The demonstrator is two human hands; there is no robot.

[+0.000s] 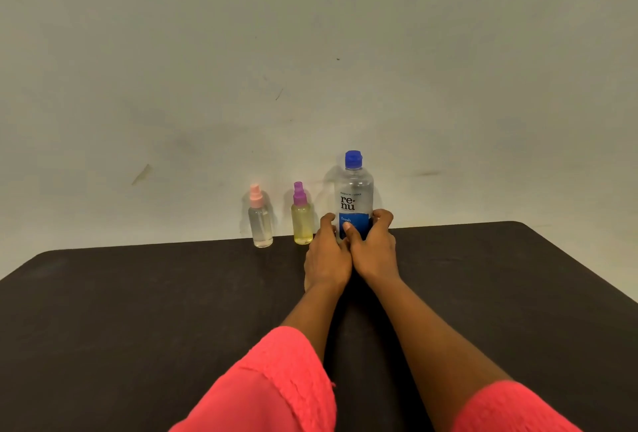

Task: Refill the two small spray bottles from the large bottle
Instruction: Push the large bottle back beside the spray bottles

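A large clear bottle (354, 193) with a blue cap and a blue label stands upright near the far edge of the black table (138, 311). Both hands wrap its lower part: my left hand (328, 252) grips it from the left, my right hand (373, 245) from the right, thumbs meeting in front. To its left stands a small spray bottle with a purple top (301, 216) holding yellowish liquid. Further left stands a small clear spray bottle with a pink top (260, 219). Both spray tops are on.
A plain pale wall (310, 69) rises right behind the table's far edge. The three bottles stand in a row along that edge. Coral-pink sleeves cover my upper forearms at the bottom of the view.
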